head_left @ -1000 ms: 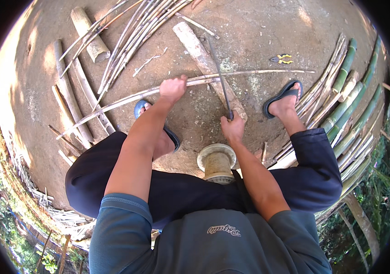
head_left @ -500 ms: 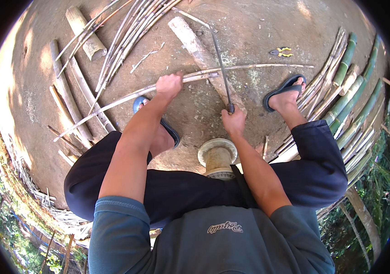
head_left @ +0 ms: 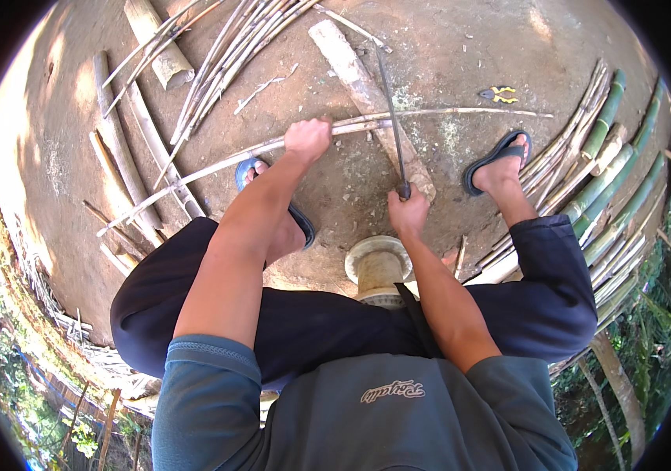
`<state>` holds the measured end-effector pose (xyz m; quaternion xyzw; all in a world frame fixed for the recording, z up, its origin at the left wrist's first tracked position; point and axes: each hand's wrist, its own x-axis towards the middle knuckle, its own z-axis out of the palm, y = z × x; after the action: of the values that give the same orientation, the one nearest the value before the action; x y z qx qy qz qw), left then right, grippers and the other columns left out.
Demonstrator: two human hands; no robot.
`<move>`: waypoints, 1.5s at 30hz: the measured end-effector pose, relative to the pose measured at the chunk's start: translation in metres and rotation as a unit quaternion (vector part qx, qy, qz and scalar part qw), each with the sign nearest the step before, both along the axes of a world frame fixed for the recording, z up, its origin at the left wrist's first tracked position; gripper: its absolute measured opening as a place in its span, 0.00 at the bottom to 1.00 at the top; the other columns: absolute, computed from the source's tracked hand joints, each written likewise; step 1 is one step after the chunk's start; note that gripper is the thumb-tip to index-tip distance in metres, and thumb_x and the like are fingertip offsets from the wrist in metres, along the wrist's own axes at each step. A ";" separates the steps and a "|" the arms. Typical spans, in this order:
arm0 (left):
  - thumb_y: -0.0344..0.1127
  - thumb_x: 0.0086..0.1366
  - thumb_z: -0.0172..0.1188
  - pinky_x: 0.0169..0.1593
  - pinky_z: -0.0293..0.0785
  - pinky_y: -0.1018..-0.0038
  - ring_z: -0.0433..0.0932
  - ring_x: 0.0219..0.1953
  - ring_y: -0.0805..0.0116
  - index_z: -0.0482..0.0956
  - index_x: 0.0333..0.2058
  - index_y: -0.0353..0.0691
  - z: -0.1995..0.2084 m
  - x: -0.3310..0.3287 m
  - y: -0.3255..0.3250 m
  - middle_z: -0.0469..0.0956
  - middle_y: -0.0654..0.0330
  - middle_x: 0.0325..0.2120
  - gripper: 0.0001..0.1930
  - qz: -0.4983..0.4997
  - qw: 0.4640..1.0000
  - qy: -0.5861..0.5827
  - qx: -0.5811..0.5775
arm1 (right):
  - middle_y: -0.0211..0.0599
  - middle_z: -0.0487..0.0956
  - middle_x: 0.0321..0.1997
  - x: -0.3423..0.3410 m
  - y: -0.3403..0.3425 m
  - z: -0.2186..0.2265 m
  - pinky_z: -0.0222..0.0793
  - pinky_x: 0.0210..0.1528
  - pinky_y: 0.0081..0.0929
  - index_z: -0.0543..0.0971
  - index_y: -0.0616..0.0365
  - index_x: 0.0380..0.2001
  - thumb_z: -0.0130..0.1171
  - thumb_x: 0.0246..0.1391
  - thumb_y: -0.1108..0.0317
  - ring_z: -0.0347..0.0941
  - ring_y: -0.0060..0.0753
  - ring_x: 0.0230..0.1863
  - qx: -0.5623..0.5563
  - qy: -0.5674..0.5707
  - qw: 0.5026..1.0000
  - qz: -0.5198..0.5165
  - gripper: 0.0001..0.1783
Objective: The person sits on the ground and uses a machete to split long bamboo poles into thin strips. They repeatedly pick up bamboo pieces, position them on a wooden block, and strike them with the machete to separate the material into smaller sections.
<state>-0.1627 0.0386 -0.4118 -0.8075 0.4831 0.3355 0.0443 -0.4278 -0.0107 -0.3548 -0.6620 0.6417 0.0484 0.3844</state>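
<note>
The left hand has its grip closed around thin canes, which run from the lower left, past the near sandal, to a flat-topped log on the bare earth floor. One cane ends just over the log; another bends on well beyond it to the right. The right hand has its grip wrapped around the dark handle of a long, narrow blade, which points away from the person and crosses the canes above the log; whether its edge touches them I cannot tell. Yellow-handled pliers lie right of the log. Farther right are green bamboo poles, a bundle of sticks lies at the upper left, and a spool-shaped block stands between the legs.
</note>
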 end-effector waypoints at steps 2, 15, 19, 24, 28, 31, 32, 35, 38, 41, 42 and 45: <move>0.34 0.66 0.42 0.38 0.79 0.54 0.83 0.33 0.45 0.75 0.40 0.37 -0.001 0.002 -0.004 0.82 0.43 0.29 0.13 -0.008 1.000 0.001 0.002 | 0.55 0.78 0.24 -0.002 0.001 -0.005 0.71 0.39 0.47 0.77 0.62 0.29 0.59 0.44 0.61 0.77 0.60 0.32 -0.021 0.009 1.000 0.011 0.14; 0.34 0.66 0.42 0.35 0.80 0.54 0.83 0.31 0.46 0.76 0.37 0.36 0.009 0.005 0.010 0.82 0.43 0.28 0.13 -0.006 1.000 -0.004 -0.007 | 0.56 0.77 0.23 -0.002 -0.002 -0.008 0.70 0.39 0.50 0.76 0.64 0.27 0.60 0.42 0.60 0.75 0.62 0.31 0.006 0.001 1.000 -0.003 0.16; 0.33 0.65 0.43 0.36 0.80 0.55 0.83 0.32 0.46 0.78 0.37 0.36 0.001 0.004 0.004 0.82 0.44 0.29 0.14 -0.003 1.000 0.002 -0.018 | 0.53 0.76 0.21 0.004 -0.008 -0.005 0.70 0.36 0.47 0.76 0.64 0.27 0.59 0.43 0.61 0.76 0.56 0.27 -0.021 0.002 1.000 0.017 0.14; 0.33 0.64 0.44 0.38 0.80 0.56 0.84 0.35 0.48 0.80 0.36 0.37 0.005 0.004 -0.007 0.82 0.45 0.32 0.14 -0.006 1.000 0.010 -0.018 | 0.34 0.72 0.17 0.026 -0.033 0.021 0.63 0.24 0.21 0.74 0.62 0.23 0.57 0.41 0.76 0.66 0.14 0.19 -0.175 -0.283 0.942 -0.051 0.03; 0.34 0.64 0.45 0.39 0.81 0.57 0.84 0.36 0.48 0.82 0.35 0.38 0.005 0.004 0.002 0.83 0.46 0.32 0.14 0.015 1.000 0.014 0.001 | 0.41 0.75 0.19 0.048 -0.047 0.049 0.67 0.25 0.26 0.77 0.66 0.28 0.58 0.43 0.73 0.72 0.24 0.19 -0.136 -0.454 0.871 -0.132 0.08; 0.36 0.63 0.47 0.41 0.81 0.57 0.84 0.37 0.49 0.83 0.35 0.39 0.012 -0.003 -0.004 0.83 0.47 0.33 0.15 -0.001 0.999 0.036 0.002 | 0.52 0.78 0.23 0.024 -0.022 -0.007 0.72 0.32 0.37 0.79 0.69 0.29 0.60 0.43 0.65 0.78 0.43 0.25 -0.031 -0.004 0.999 -0.017 0.15; 0.36 0.63 0.47 0.41 0.80 0.56 0.84 0.37 0.49 0.83 0.35 0.39 0.006 -0.004 -0.001 0.83 0.47 0.33 0.14 0.000 0.999 0.034 0.003 | 0.56 0.79 0.24 0.021 -0.019 -0.011 0.72 0.36 0.41 0.79 0.70 0.27 0.60 0.43 0.62 0.78 0.49 0.28 0.007 0.022 1.000 -0.021 0.17; 0.37 0.62 0.49 0.44 0.79 0.57 0.83 0.39 0.48 0.84 0.35 0.39 0.007 0.002 -0.003 0.83 0.47 0.35 0.14 0.022 1.000 0.017 0.013 | 0.60 0.79 0.26 0.029 -0.023 -0.017 0.71 0.41 0.44 0.79 0.69 0.24 0.61 0.41 0.59 0.79 0.55 0.33 0.062 0.047 0.996 -0.039 0.19; 0.38 0.63 0.50 0.46 0.79 0.59 0.82 0.40 0.48 0.84 0.36 0.38 0.012 0.001 -0.002 0.82 0.46 0.36 0.15 0.032 0.999 0.034 0.023 | 0.59 0.79 0.26 0.024 -0.025 -0.012 0.71 0.41 0.45 0.79 0.67 0.24 0.60 0.41 0.59 0.78 0.57 0.33 0.092 0.054 0.994 -0.020 0.18; 0.39 0.62 0.50 0.47 0.78 0.59 0.82 0.41 0.49 0.84 0.36 0.38 0.017 0.013 -0.009 0.82 0.46 0.36 0.15 0.045 0.997 0.060 0.036 | 0.60 0.79 0.27 0.021 -0.030 -0.005 0.71 0.41 0.46 0.79 0.66 0.25 0.60 0.41 0.60 0.78 0.59 0.34 0.067 0.030 0.997 0.007 0.17; 0.39 0.61 0.52 0.46 0.78 0.59 0.82 0.40 0.49 0.83 0.35 0.37 0.015 0.011 -0.008 0.82 0.45 0.35 0.14 0.060 0.996 0.060 0.035 | 0.60 0.79 0.27 0.024 -0.031 -0.004 0.71 0.41 0.46 0.79 0.65 0.26 0.60 0.41 0.60 0.78 0.59 0.34 0.051 0.015 0.998 0.015 0.16; 0.42 0.62 0.55 0.37 0.76 0.60 0.81 0.30 0.54 0.81 0.32 0.34 0.004 0.015 -0.009 0.82 0.50 0.28 0.15 0.003 0.979 0.196 0.061 | 0.60 0.79 0.27 0.019 -0.017 0.002 0.71 0.40 0.46 0.80 0.64 0.27 0.59 0.42 0.60 0.77 0.59 0.34 -0.034 0.014 0.999 0.012 0.15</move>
<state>-0.1474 0.0300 -0.4073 -0.7231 0.4588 0.5164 -0.0033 -0.4085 -0.0276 -0.3531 -0.6815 0.6405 0.0402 0.3516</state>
